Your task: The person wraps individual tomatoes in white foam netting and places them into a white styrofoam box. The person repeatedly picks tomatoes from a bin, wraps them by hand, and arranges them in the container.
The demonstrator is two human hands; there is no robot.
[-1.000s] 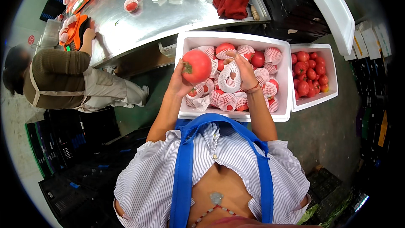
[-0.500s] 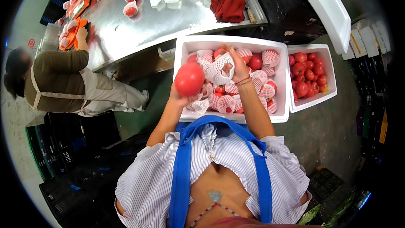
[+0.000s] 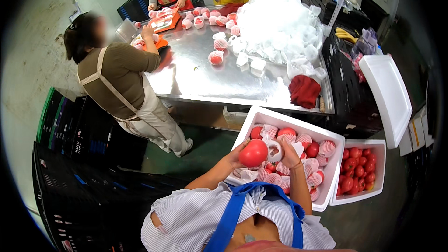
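Note:
A large red tomato (image 3: 253, 153) is held in my left hand (image 3: 235, 158), its fingers curled round the fruit's far-left side. My right hand (image 3: 290, 156) grips a white foam net sleeve (image 3: 275, 148) just right of the tomato, its opening showing as a ring. Both hands are over a white foam box (image 3: 336, 156) holding tomatoes, many in pink-and-white netted sleeves. To the right of it stands a second white box (image 3: 381, 158) full of bare red tomatoes.
A steel table (image 3: 224, 84) carries sleeved fruit, a white heap of sleeves (image 3: 275, 23), orange trays and a red cloth (image 3: 304, 91). A co-worker (image 3: 116, 79) stands at left, two others beyond. Black crates (image 3: 70, 196) stack at left; an upright white lid (image 3: 385, 93) is at right.
The view has tilted up, bringing more of the table and co-workers in. The tomato in my left hand has turned, hiding its green top, and sits closer to the sleeve.

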